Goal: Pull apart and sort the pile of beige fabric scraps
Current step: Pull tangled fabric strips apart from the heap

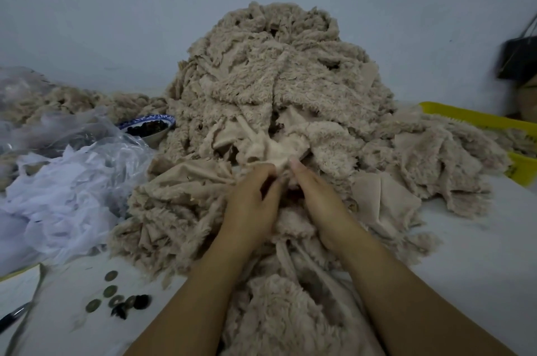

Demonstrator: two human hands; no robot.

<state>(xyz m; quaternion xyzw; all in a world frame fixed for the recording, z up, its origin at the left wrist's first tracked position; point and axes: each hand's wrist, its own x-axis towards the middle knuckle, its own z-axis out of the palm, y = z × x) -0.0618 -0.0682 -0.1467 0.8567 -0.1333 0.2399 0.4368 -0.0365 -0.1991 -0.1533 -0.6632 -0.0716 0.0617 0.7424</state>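
Wall (116,7): plain, pale blue-grey, fills the upper half of the view. Work surface (479,254): white table top, meets the wall at the back. Dark bag (517,59) hangs against the wall at far right, blurred. Light: dim, cool, even, with soft shadows.
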